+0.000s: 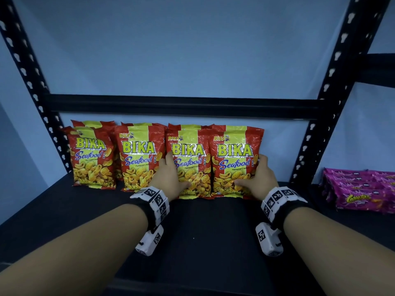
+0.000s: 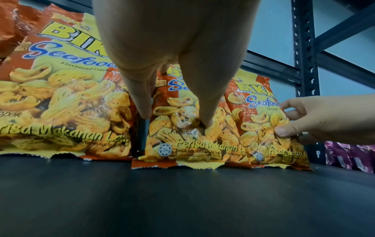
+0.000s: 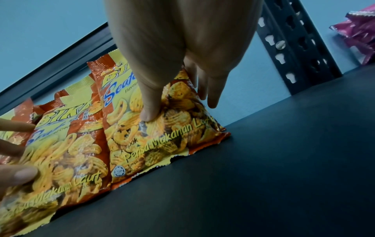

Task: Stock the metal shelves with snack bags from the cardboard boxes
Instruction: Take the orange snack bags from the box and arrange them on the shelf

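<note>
A row of red and yellow snack bags stands upright along the back of a black metal shelf [image 1: 203, 231]. The person's left hand [image 1: 168, 178] pinches the third bag [image 1: 188, 161] from the left, thumb on its front, fingers round its left edge. The right hand [image 1: 259, 180] pinches the fourth bag [image 1: 233, 159] the same way at its right edge. The two bags touch, slightly overlapping. Farther right, beyond an upright post [image 1: 320, 116], pink snack bags [image 1: 363, 189] lie stacked.
</note>
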Motion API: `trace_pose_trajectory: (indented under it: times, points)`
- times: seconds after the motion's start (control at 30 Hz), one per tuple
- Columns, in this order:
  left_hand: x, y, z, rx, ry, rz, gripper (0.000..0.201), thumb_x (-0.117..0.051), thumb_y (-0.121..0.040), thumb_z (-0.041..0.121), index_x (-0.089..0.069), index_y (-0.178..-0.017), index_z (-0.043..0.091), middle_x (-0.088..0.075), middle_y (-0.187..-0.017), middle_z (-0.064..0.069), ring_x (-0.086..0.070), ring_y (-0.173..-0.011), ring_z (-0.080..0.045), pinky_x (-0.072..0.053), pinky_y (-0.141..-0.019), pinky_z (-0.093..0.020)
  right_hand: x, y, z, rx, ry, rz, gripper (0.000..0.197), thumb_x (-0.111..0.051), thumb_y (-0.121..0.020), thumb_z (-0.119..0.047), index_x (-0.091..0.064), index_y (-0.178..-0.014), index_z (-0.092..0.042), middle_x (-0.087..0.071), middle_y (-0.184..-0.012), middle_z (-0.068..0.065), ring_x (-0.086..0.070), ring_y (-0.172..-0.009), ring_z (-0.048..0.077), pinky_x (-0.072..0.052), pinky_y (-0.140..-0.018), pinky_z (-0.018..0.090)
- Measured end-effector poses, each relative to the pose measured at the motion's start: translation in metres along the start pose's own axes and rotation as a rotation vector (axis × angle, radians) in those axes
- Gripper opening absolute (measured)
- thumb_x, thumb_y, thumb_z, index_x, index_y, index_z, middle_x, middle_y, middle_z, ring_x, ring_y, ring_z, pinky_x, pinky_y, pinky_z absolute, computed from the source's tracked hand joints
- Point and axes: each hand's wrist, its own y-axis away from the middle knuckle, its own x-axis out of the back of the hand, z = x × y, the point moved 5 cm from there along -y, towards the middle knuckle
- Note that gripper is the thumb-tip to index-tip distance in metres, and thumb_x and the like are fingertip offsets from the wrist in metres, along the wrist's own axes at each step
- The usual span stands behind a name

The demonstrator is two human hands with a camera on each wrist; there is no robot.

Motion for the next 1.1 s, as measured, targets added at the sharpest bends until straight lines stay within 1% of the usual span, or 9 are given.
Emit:
trace_pose_trajectory:
  times: [0.17,0.47,0.57,0.7,0.8,0.83,0.9,1.0,1.1]
  points:
    - [-0.001,0.002,0.001,-0.029,0.009,0.013,0.126,-0.089,-0.076,0.041,0.002,-0.161,0.018,-0.025,-0.159,-0.016,-0.049,-0.137,-0.033,-0.050,-0.105,-0.043,0.004,0.003,0.005,-0.005,-0.033,0.001,0.086,-0.093,-0.074,-0.025,-0.031,-0.134,-0.021,-0.066,-0.114,0.000,-0.066,-0.099,0.022,-0.053,-0.088,0.035]
    - [-0.001,0.002,0.002,-0.079,0.052,0.028,0.124,-0.093,-0.072,0.027,-0.006,-0.160,0.013,-0.023,-0.163,-0.015,-0.051,-0.136,-0.033,-0.050,-0.106,-0.041,0.011,0.008,0.005,-0.022,-0.041,0.018,0.078,-0.090,-0.077,-0.024,-0.033,-0.130,-0.018,-0.060,-0.105,-0.006,-0.064,-0.097,0.021,-0.050,-0.085,0.032]
    - [0.002,0.003,0.004,-0.089,0.052,0.013,0.119,-0.092,-0.073,0.028,-0.010,-0.158,0.012,-0.024,-0.164,-0.013,-0.054,-0.133,-0.033,-0.052,-0.101,-0.040,0.013,0.009,0.005,-0.033,-0.013,0.010,0.088,-0.093,-0.072,-0.031,-0.031,-0.134,-0.018,-0.062,-0.118,0.001,-0.065,-0.102,0.024,-0.052,-0.086,0.034]
    - [0.009,0.007,0.000,-0.084,0.024,0.052,0.104,-0.093,-0.072,0.032,-0.026,-0.149,0.011,-0.034,-0.150,-0.012,-0.049,-0.131,-0.030,-0.048,-0.105,-0.038,0.025,0.017,-0.007,-0.023,0.054,0.087,0.113,-0.096,-0.063,-0.048,-0.028,-0.147,-0.016,-0.045,-0.143,0.008,-0.050,-0.127,0.024,-0.046,-0.108,0.041]
    - [0.018,0.016,0.004,-0.184,-0.118,0.088,0.056,-0.081,-0.083,0.040,-0.050,-0.124,0.018,-0.047,-0.123,-0.003,-0.053,-0.109,-0.020,-0.053,-0.090,-0.033,0.036,0.029,-0.033,0.131,0.221,0.204,0.058,-0.082,-0.081,-0.047,-0.052,-0.118,-0.015,-0.056,-0.116,0.001,-0.057,-0.105,0.020,-0.052,-0.090,0.036]
    - [0.018,0.021,0.008,-0.232,-0.161,0.025,0.041,-0.076,-0.088,0.043,-0.056,-0.116,0.020,-0.052,-0.117,0.000,-0.055,-0.101,-0.017,-0.054,-0.085,-0.032,0.033,0.032,-0.041,0.169,0.244,0.149,0.038,-0.077,-0.086,-0.043,-0.056,-0.104,-0.017,-0.061,-0.102,-0.002,-0.061,-0.093,0.018,-0.056,-0.082,0.038]
    - [0.008,0.030,0.012,-0.287,-0.267,-0.193,0.034,-0.067,-0.093,0.049,-0.063,-0.114,0.022,-0.064,-0.114,0.002,-0.061,-0.095,-0.015,-0.057,-0.083,-0.033,0.016,0.037,-0.048,0.193,0.312,-0.108,0.022,-0.072,-0.091,-0.039,-0.063,-0.088,-0.020,-0.067,-0.086,-0.004,-0.065,-0.079,0.014,-0.060,-0.077,0.043]
    - [-0.010,0.039,0.011,-0.289,-0.378,-0.402,0.060,-0.061,-0.094,0.059,-0.058,-0.139,0.020,-0.064,-0.133,0.000,-0.063,-0.117,-0.021,-0.055,-0.096,-0.039,-0.012,0.055,-0.049,0.179,0.551,-0.457,0.034,-0.070,-0.092,-0.048,-0.070,-0.112,-0.020,-0.070,-0.109,-0.001,-0.065,-0.097,0.017,-0.058,-0.089,0.041]
    - [-0.022,0.043,0.012,-0.284,-0.410,-0.474,0.074,-0.055,-0.095,0.064,-0.047,-0.150,0.017,-0.059,-0.143,-0.004,-0.059,-0.127,-0.025,-0.053,-0.102,-0.043,-0.029,0.066,-0.040,0.132,0.678,-0.575,0.058,-0.064,-0.094,-0.055,-0.057,-0.136,-0.016,-0.064,-0.124,0.006,-0.062,-0.109,0.022,-0.055,-0.094,0.040]
